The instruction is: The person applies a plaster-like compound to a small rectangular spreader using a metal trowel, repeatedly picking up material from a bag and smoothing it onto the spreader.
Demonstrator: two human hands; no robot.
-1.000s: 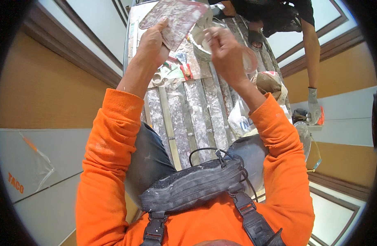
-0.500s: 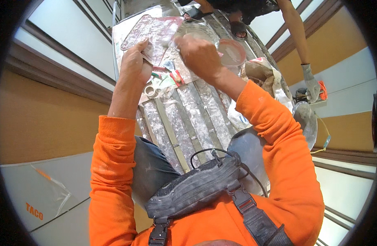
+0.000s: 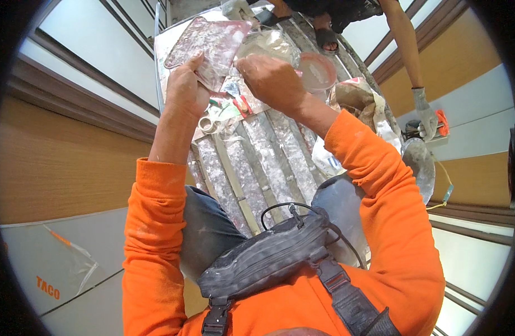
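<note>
My left hand (image 3: 185, 87) grips the near edge of a flat, pinkish see-through plastic pouch (image 3: 204, 45) smeared with white powder, thumb on top. To its right my right hand (image 3: 273, 81) is closed, knuckles up. Its fingertips reach the pouch's right side and a crumpled clear plastic bag (image 3: 271, 45); what they pinch, if anything, is hidden. Below the hands a red-handled tool (image 3: 242, 105) and a white tape roll (image 3: 206, 124) lie on a stained board. Just right of my right hand stands a round pinkish tub (image 3: 317, 73) with whitish contents.
I sit over a white-spattered slatted platform (image 3: 263, 148). An open sack (image 3: 354, 101) stands on the right, beside a dusty bucket (image 3: 418, 168). A co-worker's gloved hand (image 3: 426, 115) holds a small object near an orange cloth (image 3: 441, 122); another glove (image 3: 236, 8) shows at the top.
My right hand has shifted slightly left and down and is less blurred. The pouch has tilted a little. A co-worker's glove has come into view at the top.
</note>
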